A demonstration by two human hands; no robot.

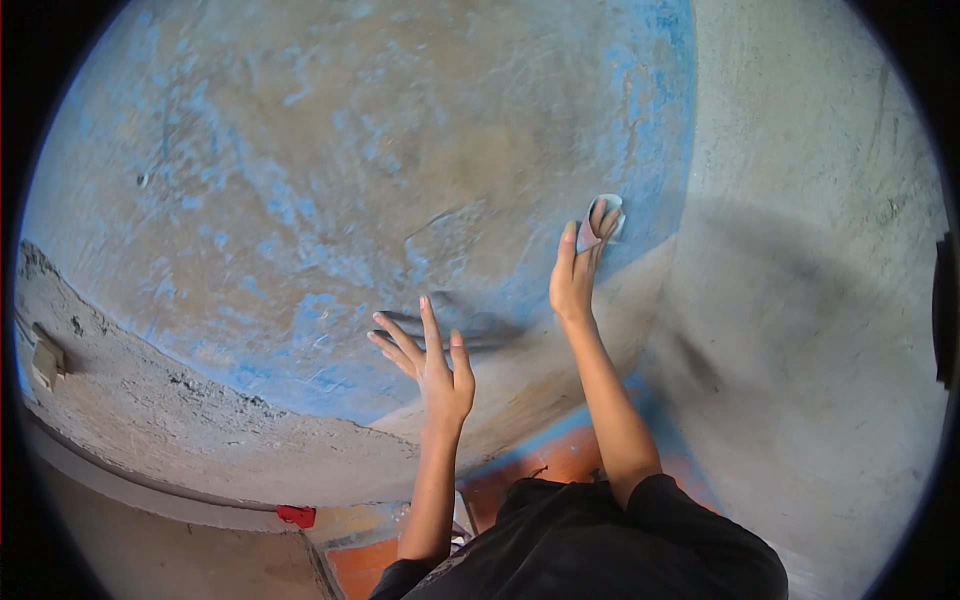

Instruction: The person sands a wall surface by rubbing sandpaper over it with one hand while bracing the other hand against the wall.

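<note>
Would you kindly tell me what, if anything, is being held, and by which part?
The right hand holds a sheet, apparently by its curled edge, under the fingers; the left hand holds nothing.

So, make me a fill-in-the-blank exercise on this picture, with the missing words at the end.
1. The hand that holds the folded sheet is the person's ____ one.
2. The left hand, its fingers spread, holds ____.
3. The patches of bright paint on the wall are coloured ____.
4. The person's sleeves are coloured ____.

Missing words: right; nothing; blue; black.
</note>
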